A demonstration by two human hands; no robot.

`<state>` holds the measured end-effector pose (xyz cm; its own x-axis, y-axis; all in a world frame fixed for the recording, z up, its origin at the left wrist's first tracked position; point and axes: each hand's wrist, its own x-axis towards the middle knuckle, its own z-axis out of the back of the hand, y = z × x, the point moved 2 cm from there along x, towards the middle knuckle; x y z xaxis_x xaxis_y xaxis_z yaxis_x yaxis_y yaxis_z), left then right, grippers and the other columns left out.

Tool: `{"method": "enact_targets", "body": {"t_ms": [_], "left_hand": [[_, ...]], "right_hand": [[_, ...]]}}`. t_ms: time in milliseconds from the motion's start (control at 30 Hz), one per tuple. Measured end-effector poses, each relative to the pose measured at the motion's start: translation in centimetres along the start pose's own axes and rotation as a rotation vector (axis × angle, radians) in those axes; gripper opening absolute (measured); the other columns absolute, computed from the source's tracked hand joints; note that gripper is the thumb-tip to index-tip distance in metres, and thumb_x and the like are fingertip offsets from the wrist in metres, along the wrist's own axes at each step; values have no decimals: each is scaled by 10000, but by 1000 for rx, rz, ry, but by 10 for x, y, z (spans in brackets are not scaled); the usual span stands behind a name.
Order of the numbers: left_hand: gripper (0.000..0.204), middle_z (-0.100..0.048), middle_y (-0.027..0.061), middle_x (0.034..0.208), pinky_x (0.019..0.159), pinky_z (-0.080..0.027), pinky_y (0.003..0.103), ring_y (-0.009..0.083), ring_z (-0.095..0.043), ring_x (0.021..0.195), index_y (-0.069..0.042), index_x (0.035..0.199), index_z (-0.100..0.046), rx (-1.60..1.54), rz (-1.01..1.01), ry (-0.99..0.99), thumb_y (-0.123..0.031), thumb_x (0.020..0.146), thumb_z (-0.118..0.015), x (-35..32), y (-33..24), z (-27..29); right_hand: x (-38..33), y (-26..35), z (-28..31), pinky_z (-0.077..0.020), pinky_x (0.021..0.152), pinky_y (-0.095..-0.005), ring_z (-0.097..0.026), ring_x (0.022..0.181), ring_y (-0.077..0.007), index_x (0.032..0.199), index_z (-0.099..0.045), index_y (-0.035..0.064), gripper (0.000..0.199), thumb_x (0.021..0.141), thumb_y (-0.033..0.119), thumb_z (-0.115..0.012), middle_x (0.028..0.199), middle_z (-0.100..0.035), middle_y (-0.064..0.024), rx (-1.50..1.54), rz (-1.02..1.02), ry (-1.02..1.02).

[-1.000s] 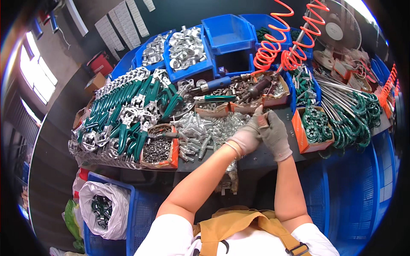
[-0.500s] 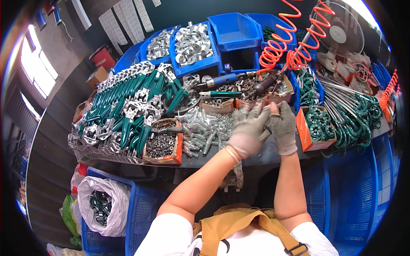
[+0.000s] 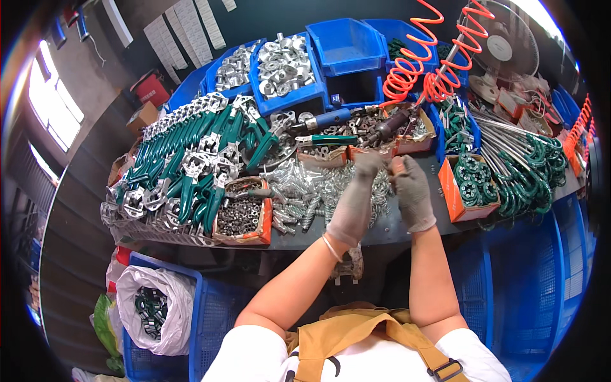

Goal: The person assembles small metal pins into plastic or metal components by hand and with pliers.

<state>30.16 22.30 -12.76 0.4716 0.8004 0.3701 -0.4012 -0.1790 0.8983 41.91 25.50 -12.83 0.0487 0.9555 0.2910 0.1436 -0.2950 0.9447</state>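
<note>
Over the heap of loose bolts and springs [image 3: 312,191], my left hand [image 3: 354,200], in a grey glove, is turned edge-up with its fingers curled together. Close to its right is my gloved right hand [image 3: 414,196]. Its fingers are bent inward and bare fingertips poke out of the glove. The fingertips of both hands nearly meet; anything pinched there is too small or hidden to make out. Just beyond them sit open cartons of small metal parts [image 3: 375,154], with a dark power driver [image 3: 391,126] lying across. Left of it lies a green-handled tool [image 3: 326,140].
Green-handled toggle clamps [image 3: 184,146] are stacked on the left, beside a box of nuts [image 3: 238,216]. On the right stand a carton of green round parts [image 3: 470,181] and green-coated hooks [image 3: 531,169]. Blue bins [image 3: 347,48] line the back; orange coiled hoses [image 3: 407,76] hang above.
My hands have drawn slightly apart. The left has rolled from palm-down with spread fingers to edge-up with fingers curled, and the right has shifted a little left, its fingers bending in.
</note>
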Motion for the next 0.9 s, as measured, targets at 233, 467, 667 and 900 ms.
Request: {"method": "enact_targets", "body": {"t_ms": [233, 467, 667, 900], "left_hand": [[557, -414, 174, 1397, 1124, -147, 591, 328, -300, 1368, 55, 1404, -357, -801, 136, -26, -189, 904, -397, -9, 28, 10], [573, -301, 139, 1483, 1128, -115, 607, 301, -257, 1398, -40, 1464, -291, 152, 183, -35, -294, 958, -374, -6, 5, 4], [791, -369, 85, 1409, 1145, -188, 303, 162, -316, 1339, 0, 1447, -258, 3070, -592, -69, -631, 975, -206, -19, 16, 1], [591, -383, 197, 1446, 1132, -250, 352, 271, -324, 1389, 23, 1443, -257, 3443, -625, 149, -398, 1033, -318, -31, -1, 4]], "right_hand": [[-16, 7, -18, -461, 637, -423, -585, 728, -373, 811, -543, 40, 266, 901, 272, -637, 739, -583, -148, -622, 264, 8], [-9, 2, -8, -464, 611, -337, -597, 656, -226, 812, -562, 26, 228, 877, 210, -681, 771, -605, -118, -658, 391, -13], [-13, 6, -2, -483, 642, -343, -624, 706, -264, 848, -552, 20, 186, 873, 162, -668, 798, -629, -131, -577, 182, 164], [-19, 1, -6, -477, 640, -390, -623, 728, -350, 848, -559, 29, 205, 878, 209, -653, 761, -623, -156, -652, 327, -114]]}}
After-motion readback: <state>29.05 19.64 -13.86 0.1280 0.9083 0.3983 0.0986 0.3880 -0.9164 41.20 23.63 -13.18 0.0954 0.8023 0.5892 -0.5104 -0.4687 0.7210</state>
